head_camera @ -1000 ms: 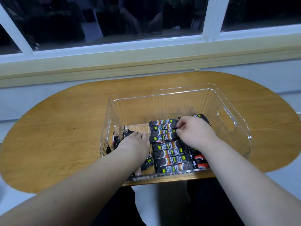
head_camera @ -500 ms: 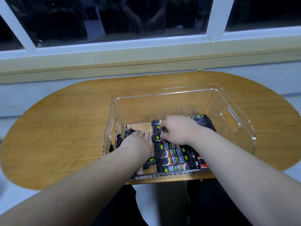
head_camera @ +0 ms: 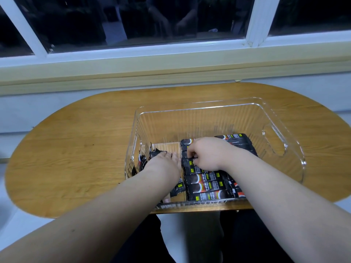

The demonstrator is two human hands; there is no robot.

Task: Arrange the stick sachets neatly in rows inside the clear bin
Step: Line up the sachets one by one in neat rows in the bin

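Mostly black with red-and-white swirls and yellow-green tags, the stick sachets [head_camera: 207,186] lie in rows inside the clear bin [head_camera: 199,108] at the tabletop's [head_camera: 76,149] near edge; their print is unreadable. The right hand [head_camera: 210,154] pinches a sachet's end and hides the far rows. The left hand [head_camera: 163,165] covers loose sachets by the bin's left wall, and I cannot tell its grip.

An oval wooden counter [head_camera: 76,141] stands near a pale wall [head_camera: 57,103]; beyond, a white-framed window [head_camera: 254,19] shows dark glass.
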